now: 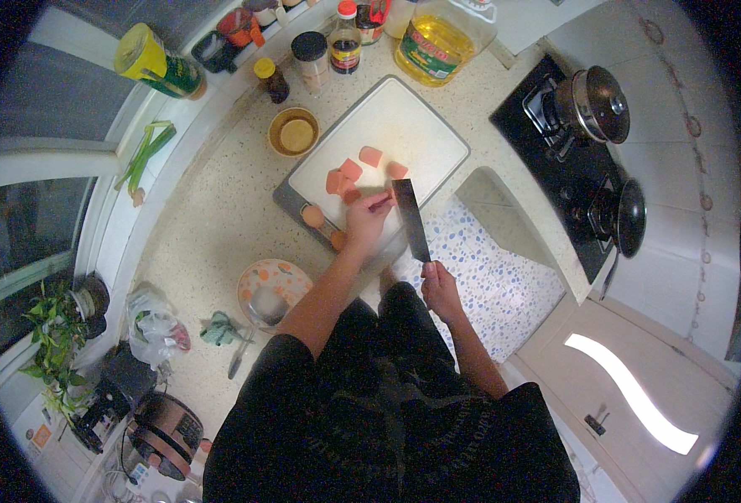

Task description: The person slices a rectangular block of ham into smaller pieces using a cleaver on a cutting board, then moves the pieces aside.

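My right hand point(441, 290) is wrapped around the handle of a kitchen cleaver point(413, 217), its dark blade reaching over the front right part of the white cutting board point(427, 126). Just left of the blade, my left hand point(368, 220) has its fingertips on a small pink piece of food point(391, 196), mostly hidden by the fingers. Several cut pink chunks, which look like ham sausage point(350, 170), lie beyond that hand. One more chunk point(397, 170) sits near the blade's tip. By the board's left edge rests an egg point(312, 216); a second egg point(337, 239) is partly behind my left wrist.
A small brown bowl point(293, 132) stands left of the board. Bottles, including an oil jug point(436, 50), line the back. A patterned bowl point(251, 283) with a ladle point(267, 306) lies beside my left forearm. At right is a gas stove point(553, 170) with a pot point(597, 107) and pan point(631, 217).
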A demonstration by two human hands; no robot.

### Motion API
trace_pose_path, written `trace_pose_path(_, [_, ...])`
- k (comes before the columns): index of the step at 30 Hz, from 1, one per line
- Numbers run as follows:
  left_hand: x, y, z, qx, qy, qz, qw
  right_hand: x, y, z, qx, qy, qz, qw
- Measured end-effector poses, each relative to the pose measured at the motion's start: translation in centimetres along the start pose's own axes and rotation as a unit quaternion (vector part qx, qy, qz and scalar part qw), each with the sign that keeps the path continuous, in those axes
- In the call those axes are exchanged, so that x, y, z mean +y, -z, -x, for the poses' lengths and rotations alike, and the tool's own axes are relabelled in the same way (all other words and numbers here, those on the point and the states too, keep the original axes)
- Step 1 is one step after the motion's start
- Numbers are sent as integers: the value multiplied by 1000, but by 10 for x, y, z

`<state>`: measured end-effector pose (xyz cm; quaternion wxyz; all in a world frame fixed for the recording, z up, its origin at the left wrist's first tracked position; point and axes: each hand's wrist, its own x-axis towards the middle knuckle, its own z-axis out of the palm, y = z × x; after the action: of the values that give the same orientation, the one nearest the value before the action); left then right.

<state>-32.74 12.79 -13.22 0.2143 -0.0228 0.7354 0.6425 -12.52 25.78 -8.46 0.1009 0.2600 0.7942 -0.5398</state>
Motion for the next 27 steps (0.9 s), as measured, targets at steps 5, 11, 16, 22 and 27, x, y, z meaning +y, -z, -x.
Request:
trace_pose_path(5, [-8, -1, 1, -1, -24, 17, 1000, -13, -3, -1, 33, -45, 44, 998])
trace_pose_path(11, [1, -4, 4, 11, -33, -17, 999, -20, -5, -1, 40, -65, 41, 996])
trace_pose_path(16, [2, -4, 6, 19, -45, -56, 997, -27, -5, -2, 37, -59, 54, 996])
trace_pose_path(22, [1, -5, 6, 25, -41, -77, 996, -38, -7, -2, 46, -36, 100, 993])
trace_pose_path(27, [5, -5, 9, 36, -63, -85, 994, -42, -8, -3, 42, -45, 85, 995])
